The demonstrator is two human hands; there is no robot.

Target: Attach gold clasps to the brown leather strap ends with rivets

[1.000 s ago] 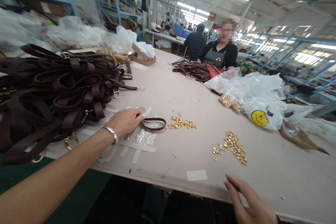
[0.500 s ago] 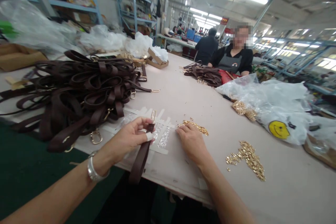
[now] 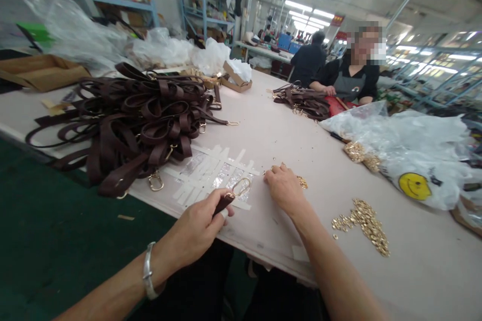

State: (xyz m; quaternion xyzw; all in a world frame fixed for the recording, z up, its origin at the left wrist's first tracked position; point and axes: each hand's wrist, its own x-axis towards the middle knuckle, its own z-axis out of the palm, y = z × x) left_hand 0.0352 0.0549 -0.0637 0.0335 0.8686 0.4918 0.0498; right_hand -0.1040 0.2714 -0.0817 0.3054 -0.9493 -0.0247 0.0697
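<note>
Holds a dark brown strap at its end between thumb and fingers of the left hand, closed on it, above the near edge of the pale counter. Shows a gold-coloured oval clasp at the tip of the strap, pointing toward the right hand and in view over a patch of pale tape. Bears a silver bracelet at the left wrist and a white wrap on one left finger. Reaches with the right hand, fingers bent and lowered, to a pile of small gold pieces, partly covering it; cannot tell from this view whether gripping any. Noted nearer the right forearm: a separate pile of gold rings. Noted at left: a large heap of brown straps with gold hardware, and beyond it an open cardboard tray. Noted at right: clear plastic bags, one with a yellow smiling print. Seen across the counter, near a smaller strap bundle: a person in a dark top and grey apron.
</note>
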